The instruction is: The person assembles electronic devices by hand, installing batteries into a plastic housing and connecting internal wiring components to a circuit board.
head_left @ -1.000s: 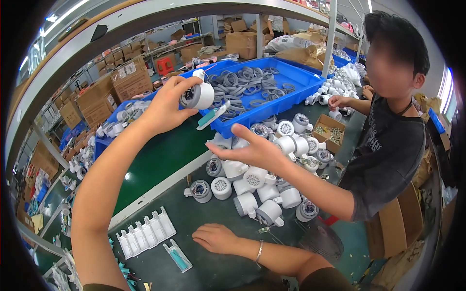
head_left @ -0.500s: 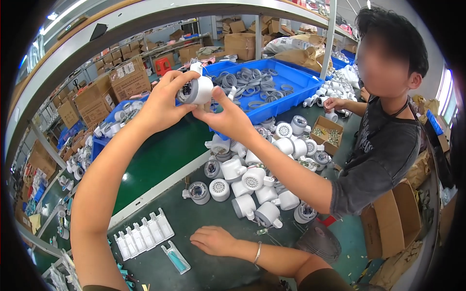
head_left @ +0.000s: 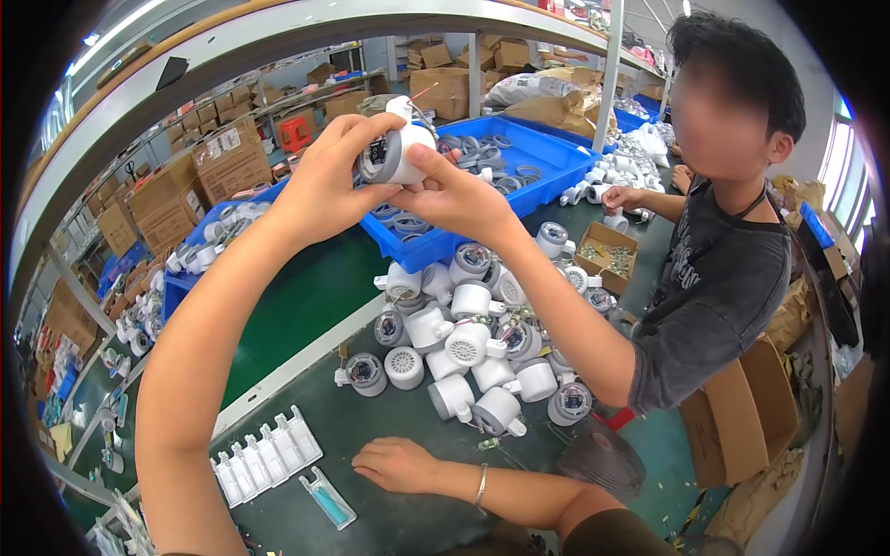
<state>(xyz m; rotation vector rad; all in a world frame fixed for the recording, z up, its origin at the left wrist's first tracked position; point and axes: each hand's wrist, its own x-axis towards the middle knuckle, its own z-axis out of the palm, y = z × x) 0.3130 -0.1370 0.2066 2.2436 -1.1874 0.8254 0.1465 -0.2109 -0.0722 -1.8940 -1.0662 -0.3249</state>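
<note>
My left hand (head_left: 324, 181) is raised and closed around a white round housing (head_left: 410, 159) with a grey rim. A circuit board shows in its open face, and a thin wire stands out at the top. A co-worker's hand (head_left: 456, 196) grips the same housing from the right, thumb on its white side. My right hand (head_left: 394, 465) lies flat on the dark green table, holding nothing. To its left are a narrow white tray with a teal piece (head_left: 329, 500) and a row of joined white plastic parts (head_left: 269, 456).
Beyond my right hand lies a heap of similar white housings (head_left: 464, 345). Behind it a blue tray (head_left: 436, 250) holds grey rings. A small carton (head_left: 607, 255) of tiny parts stands near the co-worker (head_left: 732, 250). A metal frame bar (head_left: 306, 343) crosses at left.
The housing has moved slightly right and up, and has turned so its wire shows at the top. Both holding hands moved with it. My right hand stays on the table.
</note>
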